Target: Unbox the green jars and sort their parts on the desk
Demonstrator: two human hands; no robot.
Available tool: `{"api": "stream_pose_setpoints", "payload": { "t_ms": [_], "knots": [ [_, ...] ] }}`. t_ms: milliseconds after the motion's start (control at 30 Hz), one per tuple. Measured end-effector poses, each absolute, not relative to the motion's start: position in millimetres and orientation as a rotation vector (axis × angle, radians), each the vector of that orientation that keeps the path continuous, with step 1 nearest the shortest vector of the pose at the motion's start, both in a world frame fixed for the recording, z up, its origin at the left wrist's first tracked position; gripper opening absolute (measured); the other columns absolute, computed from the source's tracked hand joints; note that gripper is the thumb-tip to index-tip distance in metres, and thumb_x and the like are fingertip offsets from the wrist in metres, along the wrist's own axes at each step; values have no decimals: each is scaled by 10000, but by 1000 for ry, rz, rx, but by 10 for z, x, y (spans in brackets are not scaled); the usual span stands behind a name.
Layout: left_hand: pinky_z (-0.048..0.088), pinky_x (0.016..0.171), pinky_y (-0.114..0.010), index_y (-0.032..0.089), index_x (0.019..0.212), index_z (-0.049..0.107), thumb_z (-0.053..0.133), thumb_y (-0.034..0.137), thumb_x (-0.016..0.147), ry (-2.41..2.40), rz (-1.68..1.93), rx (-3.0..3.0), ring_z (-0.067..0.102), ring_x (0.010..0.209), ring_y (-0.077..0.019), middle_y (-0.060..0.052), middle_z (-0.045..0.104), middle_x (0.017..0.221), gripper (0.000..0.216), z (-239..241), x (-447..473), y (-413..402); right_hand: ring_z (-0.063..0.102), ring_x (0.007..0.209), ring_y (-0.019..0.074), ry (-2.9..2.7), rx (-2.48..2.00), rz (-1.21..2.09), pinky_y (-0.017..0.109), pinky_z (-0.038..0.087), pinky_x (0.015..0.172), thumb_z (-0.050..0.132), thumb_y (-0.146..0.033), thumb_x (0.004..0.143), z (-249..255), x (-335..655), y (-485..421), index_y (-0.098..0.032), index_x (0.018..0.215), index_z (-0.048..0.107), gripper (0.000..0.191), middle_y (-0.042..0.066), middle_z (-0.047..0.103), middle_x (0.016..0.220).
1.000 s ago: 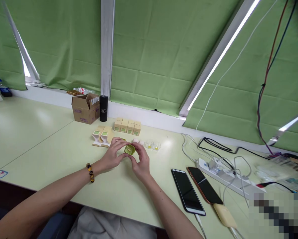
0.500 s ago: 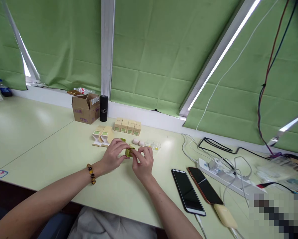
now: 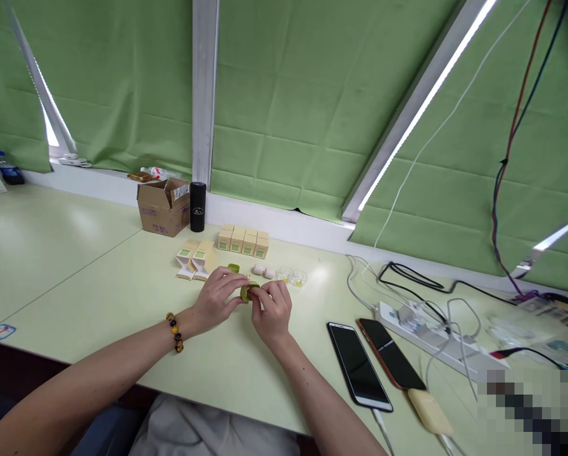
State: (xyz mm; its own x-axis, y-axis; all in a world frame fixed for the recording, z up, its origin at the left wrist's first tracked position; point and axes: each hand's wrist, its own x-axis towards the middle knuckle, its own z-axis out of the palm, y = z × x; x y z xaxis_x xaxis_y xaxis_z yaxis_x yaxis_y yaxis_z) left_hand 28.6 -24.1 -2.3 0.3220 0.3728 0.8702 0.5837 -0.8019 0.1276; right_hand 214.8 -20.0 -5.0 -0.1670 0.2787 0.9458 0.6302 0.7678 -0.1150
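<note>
Left hand pinches a cup above the tabletop; right hand has fingers at its mouth, whether gripping I cannot tell; a hard push could twist the cup from that fingertip pinch.

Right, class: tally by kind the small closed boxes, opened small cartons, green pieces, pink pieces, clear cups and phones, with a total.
Small closed boxes: 4
Opened small cartons: 2
Green pieces: 2, one held
Pink pieces: 2
Clear cups: 2
Phones: 2
Total: 14
</note>
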Motion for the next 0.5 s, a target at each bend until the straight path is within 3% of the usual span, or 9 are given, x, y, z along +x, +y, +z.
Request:
{"api": "stream_pose_setpoints", "payload": {
  "t_ms": [500],
  "knots": [
    [539, 890, -445, 243, 1319, 651, 758, 191, 911, -897, -1547, -2316, 600, 1044, -261, -84, 758, 1185, 425, -26, 295, -218, 465, 721, 192, -1774, -642, -497, 338, 353, 647, 597, -44, 930, 6, 2166, -224, -208, 903, 678, 186, 34, 573, 719]
  ]
}}
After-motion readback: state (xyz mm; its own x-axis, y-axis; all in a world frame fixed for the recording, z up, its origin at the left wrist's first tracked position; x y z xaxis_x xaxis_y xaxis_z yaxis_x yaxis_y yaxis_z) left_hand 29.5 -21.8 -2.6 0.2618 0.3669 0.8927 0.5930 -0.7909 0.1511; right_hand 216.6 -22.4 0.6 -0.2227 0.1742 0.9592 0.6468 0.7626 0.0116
